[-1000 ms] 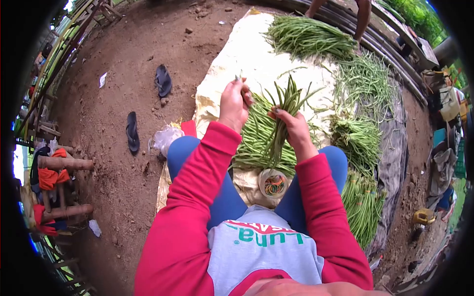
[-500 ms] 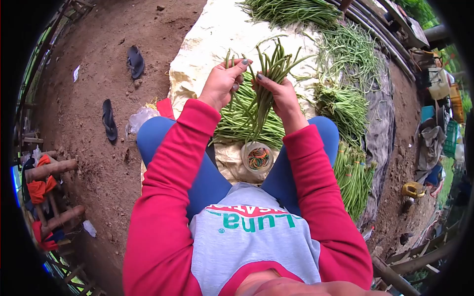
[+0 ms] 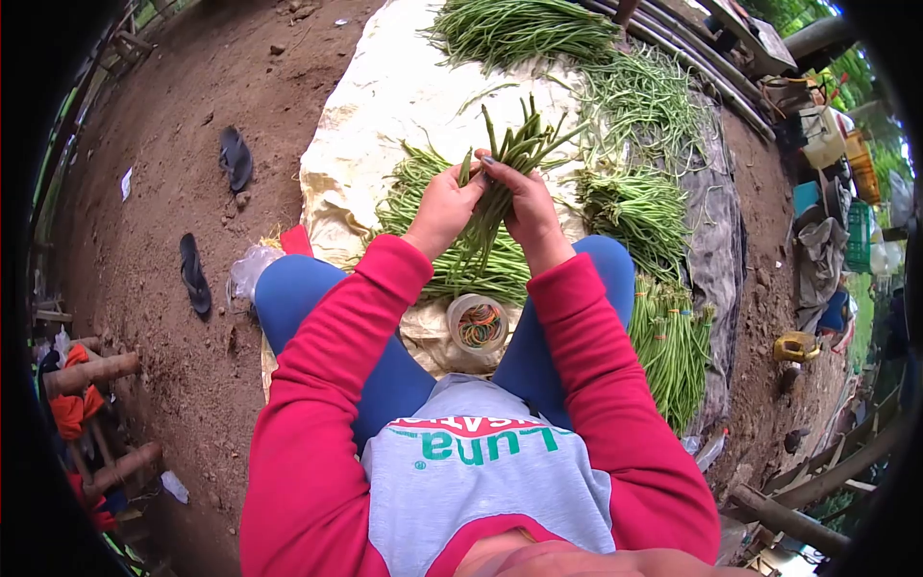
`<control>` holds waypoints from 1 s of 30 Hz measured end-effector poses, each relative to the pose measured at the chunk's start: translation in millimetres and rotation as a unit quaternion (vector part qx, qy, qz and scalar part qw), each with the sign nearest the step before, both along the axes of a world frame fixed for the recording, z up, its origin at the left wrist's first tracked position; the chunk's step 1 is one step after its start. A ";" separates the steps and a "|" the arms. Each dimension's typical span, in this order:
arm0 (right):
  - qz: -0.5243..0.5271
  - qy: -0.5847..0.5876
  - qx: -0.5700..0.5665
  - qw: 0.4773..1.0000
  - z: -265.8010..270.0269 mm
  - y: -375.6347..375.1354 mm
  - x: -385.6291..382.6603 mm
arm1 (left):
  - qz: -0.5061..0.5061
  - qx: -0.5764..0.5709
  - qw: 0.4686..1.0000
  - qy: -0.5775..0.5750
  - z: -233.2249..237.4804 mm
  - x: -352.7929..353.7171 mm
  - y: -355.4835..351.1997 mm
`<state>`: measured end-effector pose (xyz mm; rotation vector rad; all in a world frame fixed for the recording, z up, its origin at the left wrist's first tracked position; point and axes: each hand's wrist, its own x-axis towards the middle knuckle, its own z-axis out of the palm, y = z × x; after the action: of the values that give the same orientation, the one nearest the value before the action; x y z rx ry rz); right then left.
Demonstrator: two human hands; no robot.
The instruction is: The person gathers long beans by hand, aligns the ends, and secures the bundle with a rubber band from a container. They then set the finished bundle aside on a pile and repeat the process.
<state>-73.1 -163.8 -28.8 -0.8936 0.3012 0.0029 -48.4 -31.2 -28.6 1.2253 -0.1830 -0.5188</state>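
Observation:
A bunch of long green string beans [image 3: 524,146] is wrapped in the fingers of my right hand [image 3: 532,210], thumb across its front. Their ends spread upward, and the rest hang down between my hands. Right beside it, my left hand [image 3: 444,208] is closed, pinching a bean or two against the bunch; the fingertips of both hands meet there. Below and behind them lies a pile of loose string beans [image 3: 495,269] on the pale sheet. A round clear tub [image 3: 452,325] with coloured rubber bands [image 3: 480,325] stands between my knees.
More bean piles lie on the pale sheet [image 3: 356,125]: one at the far end [image 3: 519,31] and others along the right. Several tied bundles [image 3: 668,351] sit beside my right knee. Two dark flip-flops [image 3: 194,274] rest on the dirt at left, near a plastic bag [image 3: 252,269].
My left hand has moved in from the left with its beans and now meets the bunch in my right hand. The whole view has shifted slightly.

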 end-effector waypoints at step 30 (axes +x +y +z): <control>0.046 -0.048 -0.074 0.995 4.1 -11.5 -11.5 | -0.011 -0.071 0.984 0.164 32.4 22.6 20.9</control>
<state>-84.6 -175.3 -24.7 -1.0512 0.1719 0.0232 -25.8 -10.3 3.7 0.9842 0.0470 -0.7073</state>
